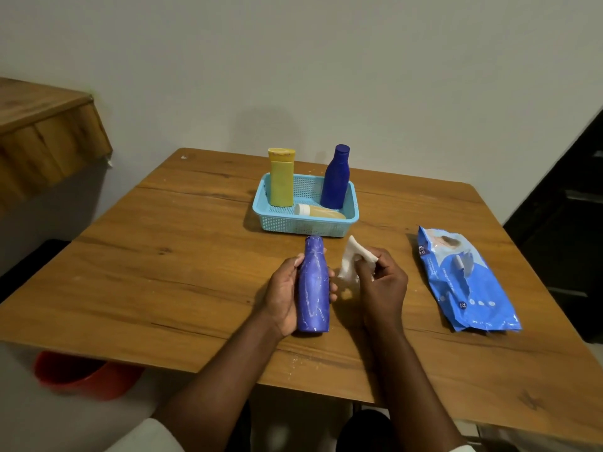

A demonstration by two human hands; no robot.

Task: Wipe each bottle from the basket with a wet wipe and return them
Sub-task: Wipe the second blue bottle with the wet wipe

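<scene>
My left hand (283,295) grips a dusty blue bottle (313,285) around its middle, cap pointing away from me, above the wooden table (182,243). Just to the right of it, my right hand (381,282) pinches a crumpled white wet wipe (350,259), which is a little apart from the bottle. Behind them the light blue basket (303,223) holds a yellow bottle (281,177) and a dark blue bottle (336,177), both upright, and a small pale yellow bottle (321,211) lying on its side.
A blue pack of wet wipes (463,278) lies flat on the table's right side. A red bucket (85,373) stands on the floor under the table's left front edge. A wooden shelf (42,138) juts out at the left.
</scene>
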